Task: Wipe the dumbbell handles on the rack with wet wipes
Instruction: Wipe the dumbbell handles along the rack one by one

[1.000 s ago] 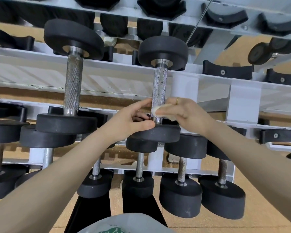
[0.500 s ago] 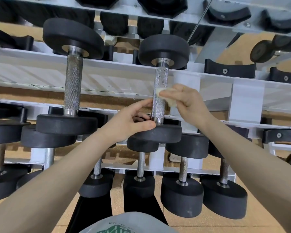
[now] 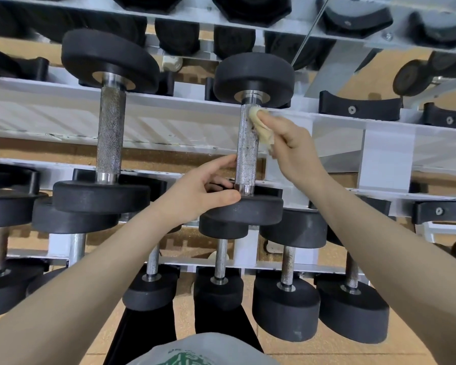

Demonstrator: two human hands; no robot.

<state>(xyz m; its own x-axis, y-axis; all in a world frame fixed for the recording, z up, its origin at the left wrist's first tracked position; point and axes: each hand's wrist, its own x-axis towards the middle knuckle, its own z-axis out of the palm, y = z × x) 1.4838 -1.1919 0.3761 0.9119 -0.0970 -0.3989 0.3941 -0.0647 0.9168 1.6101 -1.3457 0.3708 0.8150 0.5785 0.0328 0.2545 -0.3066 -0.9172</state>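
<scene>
A black dumbbell with a knurled steel handle [image 3: 246, 151] lies across the white rack [image 3: 169, 122] in the middle row. Dark specks show on the handle. My right hand [image 3: 290, 143] pinches a crumpled yellowish wet wipe [image 3: 261, 125] against the handle's far end, just below the far weight head [image 3: 253, 77]. My left hand [image 3: 203, 191] grips the near weight head [image 3: 248, 209], thumb on its rim and fingertips touching the handle's near end.
A second dumbbell [image 3: 108, 135] lies on the same row to the left. Several smaller dumbbells [image 3: 286, 285] fill the lower row. Empty black cradles [image 3: 358, 105] sit at the right. A mirror above reflects the rack.
My right hand has slid the wet wipe along the handle from its near end up to its far end. My left hand has stayed on the near weight head.
</scene>
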